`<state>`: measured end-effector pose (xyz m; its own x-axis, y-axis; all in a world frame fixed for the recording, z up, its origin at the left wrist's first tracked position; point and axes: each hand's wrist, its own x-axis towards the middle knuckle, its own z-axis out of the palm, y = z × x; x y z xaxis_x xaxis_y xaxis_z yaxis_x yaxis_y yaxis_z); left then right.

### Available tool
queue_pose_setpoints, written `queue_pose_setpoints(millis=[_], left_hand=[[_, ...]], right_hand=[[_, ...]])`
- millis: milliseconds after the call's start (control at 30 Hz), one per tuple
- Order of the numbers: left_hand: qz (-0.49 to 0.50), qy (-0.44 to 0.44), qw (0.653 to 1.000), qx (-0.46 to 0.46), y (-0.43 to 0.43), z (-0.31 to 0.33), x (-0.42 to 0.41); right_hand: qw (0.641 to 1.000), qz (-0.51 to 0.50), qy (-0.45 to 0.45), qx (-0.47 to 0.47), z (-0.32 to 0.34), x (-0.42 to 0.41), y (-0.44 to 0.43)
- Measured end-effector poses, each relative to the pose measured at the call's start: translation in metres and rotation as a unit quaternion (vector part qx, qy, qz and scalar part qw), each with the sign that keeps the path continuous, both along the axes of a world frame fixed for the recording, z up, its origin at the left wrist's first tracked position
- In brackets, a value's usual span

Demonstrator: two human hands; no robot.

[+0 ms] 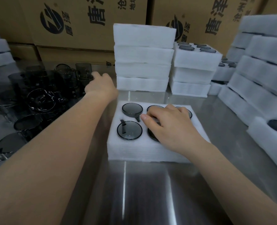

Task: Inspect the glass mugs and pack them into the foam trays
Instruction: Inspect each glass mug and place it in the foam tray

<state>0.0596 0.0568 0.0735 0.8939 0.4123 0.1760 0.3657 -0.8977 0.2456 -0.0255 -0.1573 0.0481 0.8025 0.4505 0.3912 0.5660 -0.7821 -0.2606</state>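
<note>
glass mugs [129, 129] sit in the sockets of a foam tray [144, 151] at centre; right hand [172, 125] rests on the right-side mugs, fingers bent, grip not discernible; left hand [100, 86] touches loose mugs [42, 98] at far left, fingers hidden; steel table [144, 192] beneath, stacked trays [142, 57] and cartons [86, 21] beyond

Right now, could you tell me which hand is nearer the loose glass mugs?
Left. The left hand reaches the edge of the loose glass mugs; the right hand is over the foam tray, off to their right.
</note>
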Motion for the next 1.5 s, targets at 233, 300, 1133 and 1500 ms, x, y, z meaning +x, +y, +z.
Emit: queue_pose_setpoints(millis=[233, 300, 1133, 1500], left_hand=[[-0.001, 0.083, 0.996, -0.016, 0.031, -0.014, 0.012], [-0.010, 0.089, 0.996, -0.020, 0.036, -0.020, 0.012], [-0.081, -0.129, 0.981, -0.118, 0.010, -0.011, -0.013], [-0.319, -0.373, 0.864, -0.117, -0.065, -0.002, -0.082]], right_hand=[[1.000, 0.000, -0.010, -0.008, -0.002, 0.002, 0.000], [1.000, 0.001, -0.011, -0.004, -0.003, 0.002, -0.001], [0.999, -0.010, 0.023, 0.036, 0.001, 0.002, -0.001], [0.847, -0.001, 0.227, 0.480, 0.018, 0.011, -0.007]])
